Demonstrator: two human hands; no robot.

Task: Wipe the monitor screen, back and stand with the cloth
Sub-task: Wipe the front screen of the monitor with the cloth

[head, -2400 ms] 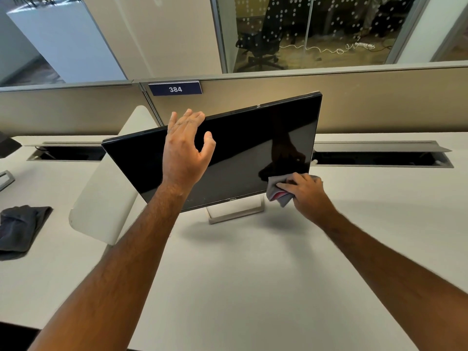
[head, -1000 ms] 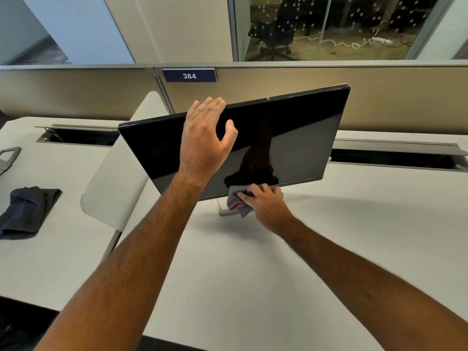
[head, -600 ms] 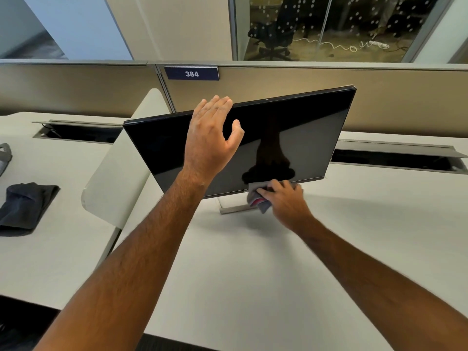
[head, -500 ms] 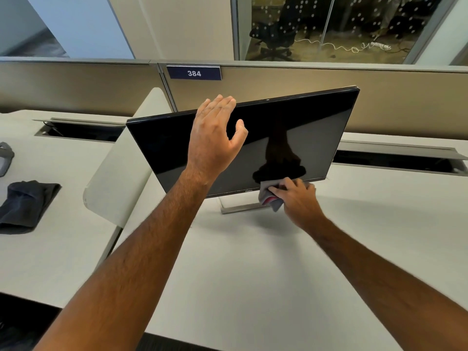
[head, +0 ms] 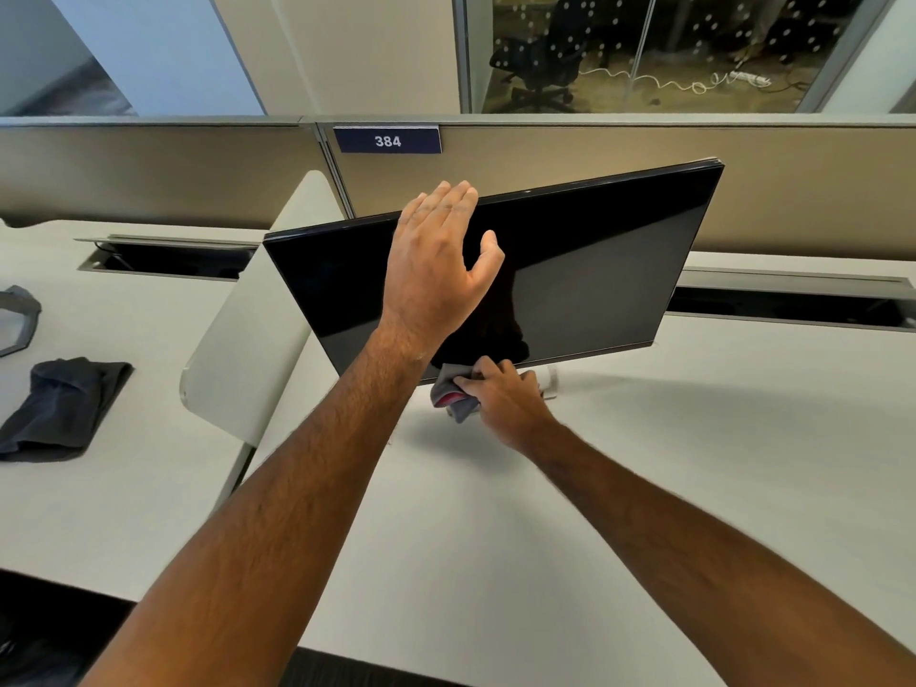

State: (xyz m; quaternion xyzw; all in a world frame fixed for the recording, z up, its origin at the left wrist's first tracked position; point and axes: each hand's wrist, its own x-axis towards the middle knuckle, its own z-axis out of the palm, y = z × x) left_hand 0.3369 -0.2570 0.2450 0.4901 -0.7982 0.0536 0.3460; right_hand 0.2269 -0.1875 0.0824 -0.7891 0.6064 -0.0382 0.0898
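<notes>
Head view looks down on a pale desk where the monitor stands tilted, its right side raised, its dark screen facing the person. The left hand lies against the screen near the top edge with straight fingers, gripping nothing. The right hand pinches a bunched grey cloth with a red patch at the monitor's bottom edge, just beside the pale stand. A dark folded cloth lies well apart at left, below a sign reading 384
</notes>
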